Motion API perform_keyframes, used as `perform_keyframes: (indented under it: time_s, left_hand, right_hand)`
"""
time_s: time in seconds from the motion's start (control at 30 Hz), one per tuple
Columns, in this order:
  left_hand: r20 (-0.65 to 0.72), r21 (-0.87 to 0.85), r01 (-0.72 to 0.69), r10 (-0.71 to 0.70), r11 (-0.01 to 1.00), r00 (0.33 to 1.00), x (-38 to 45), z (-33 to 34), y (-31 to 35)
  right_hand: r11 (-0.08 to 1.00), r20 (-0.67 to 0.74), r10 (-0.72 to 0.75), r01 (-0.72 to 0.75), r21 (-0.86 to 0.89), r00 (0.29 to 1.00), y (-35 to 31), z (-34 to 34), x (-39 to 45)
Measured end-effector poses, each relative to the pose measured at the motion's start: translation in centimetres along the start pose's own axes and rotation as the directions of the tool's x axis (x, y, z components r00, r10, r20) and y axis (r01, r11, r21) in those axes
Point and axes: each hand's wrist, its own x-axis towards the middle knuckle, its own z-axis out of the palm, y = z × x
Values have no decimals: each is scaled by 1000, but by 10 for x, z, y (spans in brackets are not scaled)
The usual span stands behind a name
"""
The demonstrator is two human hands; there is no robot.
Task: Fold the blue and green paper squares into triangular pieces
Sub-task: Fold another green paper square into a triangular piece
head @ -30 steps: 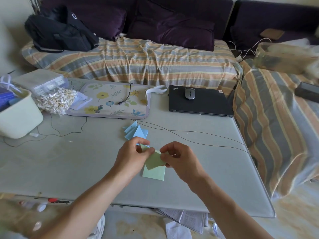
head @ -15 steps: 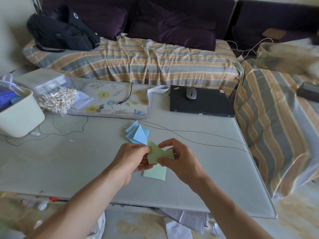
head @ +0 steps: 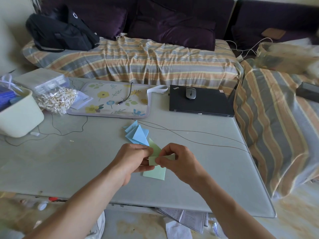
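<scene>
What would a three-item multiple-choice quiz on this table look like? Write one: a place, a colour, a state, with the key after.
1. Where does the mouse sit?
A. On the closed black laptop
B. On the floral mat
C. In the white tub

2. What colour is the paper being folded in the hands?
A. Blue
B. Green
C. Pink

3. What is the state of the blue pieces on the table?
A. Flat unfolded squares
B. Crumpled into balls
C. Folded into triangles, lying in a pile

Key:
1 A, the mouse rests on the laptop's lid near its far edge.
2 B, the left hand and right hand both pinch a pale green sheet just above another green sheet lying on the table.
3 C, pointed blue triangles overlap just beyond the hands.
</scene>
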Motion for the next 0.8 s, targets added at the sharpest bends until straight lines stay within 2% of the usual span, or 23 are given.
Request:
perform_keyframes:
  time_s: [0.33, 0.63, 0.8]
  left_hand:
    - [64, 10, -42, 42, 999, 997, -1, 2, 0]
    - [187, 55, -81, 69, 995, 980, -5, 3, 3]
    - [172, 71, -42, 29, 997, 985, -3, -1, -1]
  right_hand:
    - [999, -78, 49, -47, 24, 996, -4, 1, -2]
    - [995, -146, 92, -85, 53, 985, -6, 2, -1]
    - [996, -188, 85, -82, 24, 978, -5, 2, -1]
